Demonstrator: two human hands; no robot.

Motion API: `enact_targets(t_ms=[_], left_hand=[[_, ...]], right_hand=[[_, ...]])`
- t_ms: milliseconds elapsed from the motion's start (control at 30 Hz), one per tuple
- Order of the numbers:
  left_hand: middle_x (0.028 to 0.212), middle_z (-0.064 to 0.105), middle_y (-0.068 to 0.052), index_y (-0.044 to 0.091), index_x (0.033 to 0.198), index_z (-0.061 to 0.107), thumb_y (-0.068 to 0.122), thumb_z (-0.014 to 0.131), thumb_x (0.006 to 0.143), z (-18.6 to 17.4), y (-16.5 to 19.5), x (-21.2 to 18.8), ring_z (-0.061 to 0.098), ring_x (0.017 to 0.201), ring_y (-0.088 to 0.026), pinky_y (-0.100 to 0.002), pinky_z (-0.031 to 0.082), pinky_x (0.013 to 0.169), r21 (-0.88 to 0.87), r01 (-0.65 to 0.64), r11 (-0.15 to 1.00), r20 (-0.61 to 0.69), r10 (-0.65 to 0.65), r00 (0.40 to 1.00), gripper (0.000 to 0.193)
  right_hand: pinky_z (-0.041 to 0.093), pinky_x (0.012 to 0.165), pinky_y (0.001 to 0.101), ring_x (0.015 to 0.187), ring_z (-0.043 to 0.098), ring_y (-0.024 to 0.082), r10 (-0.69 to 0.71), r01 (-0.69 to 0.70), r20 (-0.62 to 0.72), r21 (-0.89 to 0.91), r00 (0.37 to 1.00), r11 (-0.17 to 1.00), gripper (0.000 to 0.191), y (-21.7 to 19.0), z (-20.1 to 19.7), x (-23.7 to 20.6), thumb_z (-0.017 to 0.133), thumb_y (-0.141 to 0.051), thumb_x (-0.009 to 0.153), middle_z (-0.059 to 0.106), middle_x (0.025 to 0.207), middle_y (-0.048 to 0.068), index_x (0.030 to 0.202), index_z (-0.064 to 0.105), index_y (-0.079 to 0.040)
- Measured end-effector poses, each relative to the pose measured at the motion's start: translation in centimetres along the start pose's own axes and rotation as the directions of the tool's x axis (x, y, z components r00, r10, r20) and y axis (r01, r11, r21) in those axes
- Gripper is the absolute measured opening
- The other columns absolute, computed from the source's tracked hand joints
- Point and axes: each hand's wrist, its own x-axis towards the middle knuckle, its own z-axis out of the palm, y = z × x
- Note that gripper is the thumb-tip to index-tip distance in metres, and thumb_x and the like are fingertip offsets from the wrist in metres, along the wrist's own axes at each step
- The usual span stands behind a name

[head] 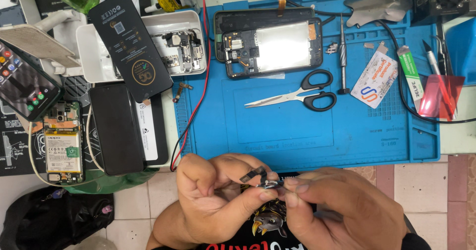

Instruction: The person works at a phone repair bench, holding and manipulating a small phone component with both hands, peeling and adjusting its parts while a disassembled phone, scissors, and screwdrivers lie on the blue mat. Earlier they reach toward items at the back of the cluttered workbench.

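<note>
My left hand (213, 195) and my right hand (342, 205) meet at the bottom of the view, below the near edge of the blue work mat (297, 131). Between their fingertips they pinch a small dark phone part with a flat cable (260, 176). My right hand also seems to grip a thin tool against the part, mostly hidden by the fingers. An opened phone with its back off (270, 44) lies at the top of the mat, with black-handled scissors (302, 95) below it.
A screwdriver (342, 56), a card (375, 79) and tweezers (434, 61) lie on the mat's right. A white tray of parts (188, 47), a black battery (130, 44), a black phone (115, 128) and another opened phone (62, 143) sit left. A red wire (198, 96) runs along the mat's left edge.
</note>
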Motion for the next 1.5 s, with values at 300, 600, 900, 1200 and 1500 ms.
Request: enact_targets(t_ms=[300, 600, 900, 1200, 1500], left_hand=[[0.108, 0.067, -0.023, 0.011, 0.109, 0.025, -0.023, 0.069, 0.094, -0.1, -0.1, 0.1, 0.072, 0.102, -0.029, -0.042, 0.064, 0.09, -0.011, 0.001, 1.0, 0.01, -0.001, 1.0, 0.058], [0.108, 0.066, -0.023, 0.011, 0.109, 0.025, -0.023, 0.07, 0.094, 0.1, -0.2, -0.1, 0.072, 0.102, -0.029, -0.042, 0.065, 0.089, -0.028, 0.006, 1.0, 0.002, -0.006, 1.0, 0.058], [0.108, 0.066, -0.023, 0.011, 0.109, 0.024, -0.023, 0.069, 0.094, 0.1, -0.2, 0.0, 0.072, 0.102, -0.028, -0.042, 0.065, 0.087, -0.034, 0.019, 0.999, 0.006, -0.019, 1.0, 0.058], [0.108, 0.066, -0.022, 0.011, 0.108, 0.024, -0.023, 0.069, 0.095, 0.2, -0.2, -0.1, 0.072, 0.102, -0.028, -0.042, 0.065, 0.087, -0.022, 0.009, 1.0, 0.02, -0.008, 1.0, 0.058], [0.108, 0.066, -0.021, 0.011, 0.109, 0.025, -0.024, 0.07, 0.094, 0.3, -0.3, -0.3, 0.071, 0.1, -0.026, -0.042, 0.064, 0.091, -0.025, -0.003, 1.0, -0.005, 0.003, 1.0, 0.059]], right_hand=[[0.065, 0.077, 0.0292, 0.087, 0.079, 0.016, 0.015, -0.015, 0.014, -0.002, 1.0, 1.0, 0.025, 0.5, -0.3, -0.3, 0.081, -0.011, 0.083, 0.076, 0.09, 0.009, 0.098, 0.06, -0.01], [0.067, 0.075, 0.029, 0.087, 0.08, 0.015, 0.069, -0.069, 0.013, 0.061, 0.998, 0.996, 0.024, 0.5, -0.4, -0.5, 0.081, -0.011, 0.084, 0.076, 0.09, 0.01, 0.098, 0.061, -0.008], [0.066, 0.072, 0.0278, 0.087, 0.08, 0.015, 0.09, -0.092, 0.029, 0.079, 0.996, 0.993, 0.022, 0.7, -0.5, -0.8, 0.081, -0.012, 0.085, 0.076, 0.091, 0.011, 0.096, 0.063, -0.008], [0.064, 0.069, 0.0278, 0.087, 0.082, 0.014, 0.135, -0.143, 0.076, 0.113, 0.988, 0.983, 0.023, 1.2, -0.9, -1.1, 0.081, -0.015, 0.085, 0.076, 0.093, 0.01, 0.097, 0.063, -0.008], [0.066, 0.079, 0.0317, 0.087, 0.08, 0.018, -0.057, 0.057, 0.027, 0.021, 0.998, 0.998, 0.026, 1.2, -0.4, -0.7, 0.08, -0.01, 0.085, 0.075, 0.093, 0.008, 0.101, 0.059, -0.008]])
